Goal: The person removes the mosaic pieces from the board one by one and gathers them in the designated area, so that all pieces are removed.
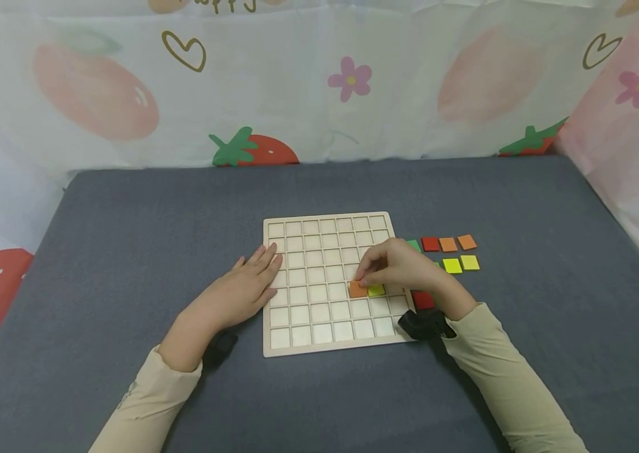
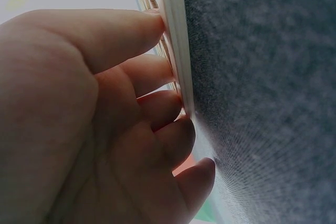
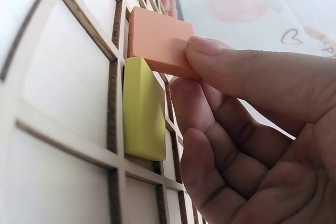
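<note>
A wooden grid board (image 1: 316, 275) lies on the table. At its left edge my left hand (image 1: 243, 289) rests with fingers extended onto the rim; in the left wrist view its fingertips (image 2: 155, 24) touch the board's side. My right hand (image 1: 401, 264) pinches an orange square tile (image 3: 157, 38) between thumb and fingers, over the right-middle part of the grid. In the right wrist view that tile stands tilted, one edge at a cell. Right beside it, a yellow tile (image 3: 142, 114) sits in or on a neighbouring cell, slightly tilted.
Loose tiles lie right of the board: red (image 1: 430, 244), orange (image 1: 448, 245), yellow (image 1: 452, 265) and part of a green one (image 1: 413, 245). Another red tile (image 1: 423, 300) is near the right wrist. A grey cloth (image 1: 155, 220) covers the table; a printed curtain (image 1: 297, 82) hangs behind.
</note>
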Demonstrator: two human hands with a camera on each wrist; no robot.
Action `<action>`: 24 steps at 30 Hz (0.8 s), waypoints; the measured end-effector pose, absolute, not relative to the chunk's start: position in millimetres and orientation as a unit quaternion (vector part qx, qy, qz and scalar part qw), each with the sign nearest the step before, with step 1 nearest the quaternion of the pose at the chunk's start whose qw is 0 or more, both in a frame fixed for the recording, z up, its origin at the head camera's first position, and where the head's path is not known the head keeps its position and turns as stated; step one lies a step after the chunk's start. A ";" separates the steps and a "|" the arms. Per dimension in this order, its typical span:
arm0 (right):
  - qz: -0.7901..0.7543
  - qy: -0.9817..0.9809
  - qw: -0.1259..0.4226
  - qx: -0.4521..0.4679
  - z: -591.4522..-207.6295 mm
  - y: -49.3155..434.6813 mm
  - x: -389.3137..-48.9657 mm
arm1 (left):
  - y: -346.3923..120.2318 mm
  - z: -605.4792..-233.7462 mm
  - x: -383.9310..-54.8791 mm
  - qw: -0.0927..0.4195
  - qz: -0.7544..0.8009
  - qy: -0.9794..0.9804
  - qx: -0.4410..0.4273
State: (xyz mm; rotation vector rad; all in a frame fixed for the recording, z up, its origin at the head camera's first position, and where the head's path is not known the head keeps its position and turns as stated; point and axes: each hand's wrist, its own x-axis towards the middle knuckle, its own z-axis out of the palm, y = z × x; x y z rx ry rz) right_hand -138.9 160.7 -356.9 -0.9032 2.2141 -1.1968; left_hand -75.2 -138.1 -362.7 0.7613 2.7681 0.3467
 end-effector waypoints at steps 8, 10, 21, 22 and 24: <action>-0.440 0.803 0.237 -0.325 -356.9 162.8 -140.6 | -138.7 -364.4 -75.8 0.124 0.121 0.950 0.259; -0.438 0.808 0.230 -0.320 -355.9 167.6 -137.9 | -135.4 -365.3 -78.2 0.124 0.124 0.947 0.268; -0.463 0.794 0.233 -0.317 -352.0 150.7 -135.9 | -163.3 -369.7 -69.3 0.123 0.136 0.943 0.276; -0.467 0.782 0.237 -0.337 -352.9 138.1 -140.7 | -176.3 -370.2 -59.8 0.124 0.141 0.948 0.259; -0.475 0.756 0.252 -0.374 -352.2 111.9 -149.0 | -202.4 -373.0 -40.2 0.120 0.146 0.956 0.223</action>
